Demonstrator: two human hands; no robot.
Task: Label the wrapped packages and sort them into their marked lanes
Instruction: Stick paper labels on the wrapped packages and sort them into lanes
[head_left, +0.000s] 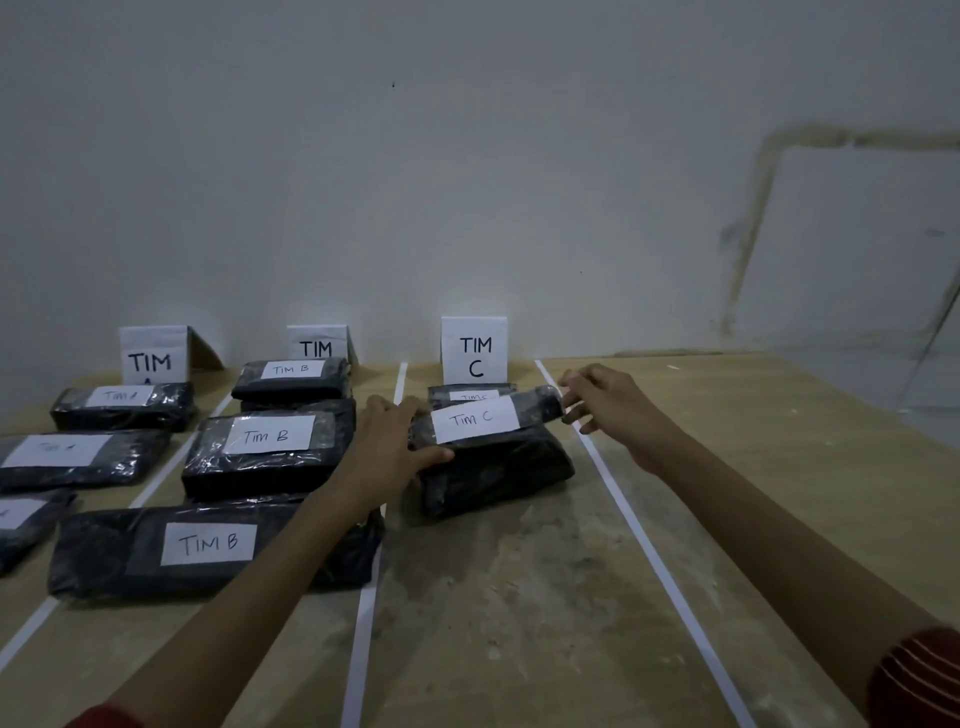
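Note:
A black wrapped package labelled "Tim C" (475, 420) lies tilted on top of a larger black package (498, 478) in the TIM C lane. My left hand (387, 449) grips its left end, fingers over the top and thumb along the front. My right hand (605, 408) is at its right end with loosely bent fingertips just touching the wrap. Another "Tim C" package (470, 393) lies behind, in front of the TIM C sign (474, 351).
Three "Tim B" packages (270, 449) fill the middle lane below the TIM B sign (318, 345). Several "Tim A" packages (122, 405) lie in the left lane by the TIM A sign (151, 356). White tape lines (631, 525) divide the wooden table; a wall stands behind.

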